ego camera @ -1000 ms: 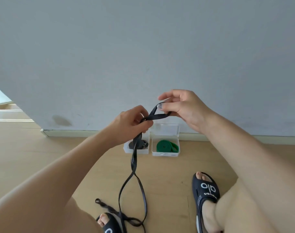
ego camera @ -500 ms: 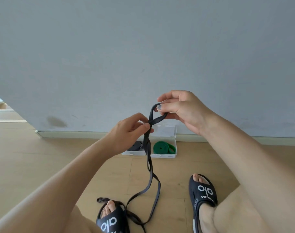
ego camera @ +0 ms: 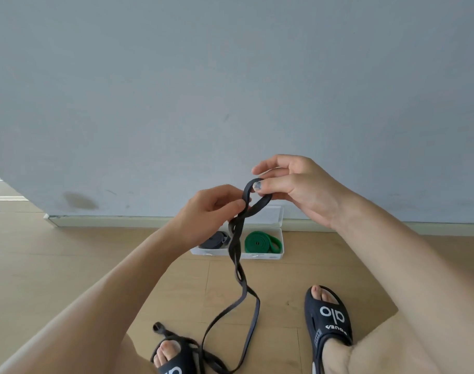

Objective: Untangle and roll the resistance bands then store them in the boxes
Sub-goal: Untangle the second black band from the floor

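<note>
A long black resistance band (ego camera: 237,265) hangs twisted from both hands down to the floor, where its lower loops lie by my left foot. My right hand (ego camera: 292,184) pinches the band's top loop between thumb and fingers. My left hand (ego camera: 211,211) grips the band just below that loop. Behind the hands, two clear plastic boxes stand side by side on the floor against the wall. The right box (ego camera: 280,252) holds a rolled green band (ego camera: 260,242). In the left box (ego camera: 200,251) lies a rolled dark grey band (ego camera: 215,240).
A grey wall (ego camera: 230,90) with a pale skirting board rises just behind the boxes. The floor (ego camera: 68,265) is light wood. My feet wear black slides, the right one (ego camera: 327,319) ahead and the left one (ego camera: 173,357) at the bottom edge with band loops on it.
The view has shifted a little left and down. My left hand slid along the band and now holds it under the loop; the hanging part has twisted and swung right.
</note>
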